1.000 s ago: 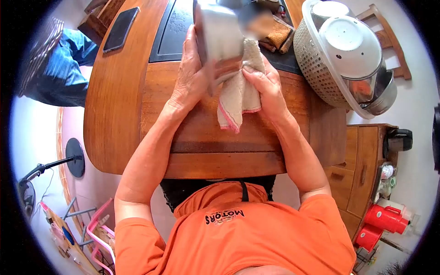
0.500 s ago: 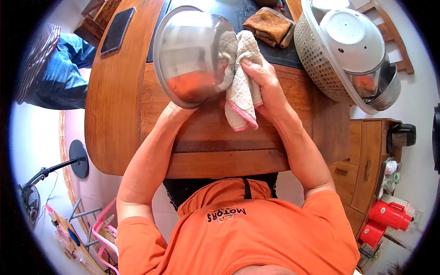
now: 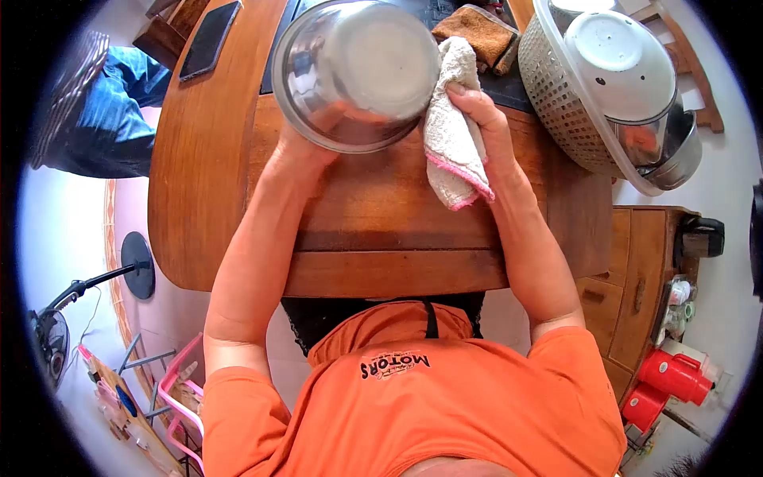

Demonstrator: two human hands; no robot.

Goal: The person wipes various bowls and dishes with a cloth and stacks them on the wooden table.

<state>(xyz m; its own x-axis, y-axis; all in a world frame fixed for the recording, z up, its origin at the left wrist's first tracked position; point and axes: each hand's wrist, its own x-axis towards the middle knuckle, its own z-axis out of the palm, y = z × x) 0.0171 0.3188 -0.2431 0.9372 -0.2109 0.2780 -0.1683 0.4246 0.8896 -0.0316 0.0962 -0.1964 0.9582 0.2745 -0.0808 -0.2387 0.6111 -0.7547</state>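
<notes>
Head view, with twelve o'clock pointing away from the wearer, showed a round, shiny silver metal bowl (image 3: pixel 362 75) that seemed raised over the polished brown wooden table (image 3: pixel 373 215), base turned toward the camera. The left hand (image 3: pixel 308 147) reached behind it at seven o'clock; with the bowl hiding its fingers, how far they were open or how they gripped could not be told. Between three and four o'clock the right hand (image 3: pixel 486 115) was closed around a cream towelling cloth with a pink edge (image 3: pixel 455 147), thumb in front, lower end hanging loose.

The step looked like wiping the bowl's outside. Doing it well called for firm, spread support from the left hand, since smooth metal seemed likely to slip. The cloth was best bunched flat beneath the right fingers, so no loose end dragged, then worked round wall and base in overlapping strokes. Room mattered at three o'clock, where a pale perforated plastic basket (image 3: pixel 556 103) bore an upturned white bowl (image 3: pixel 624 79), and between two and three, where a folded brown cloth (image 3: pixel 475 33) lay near.
</notes>
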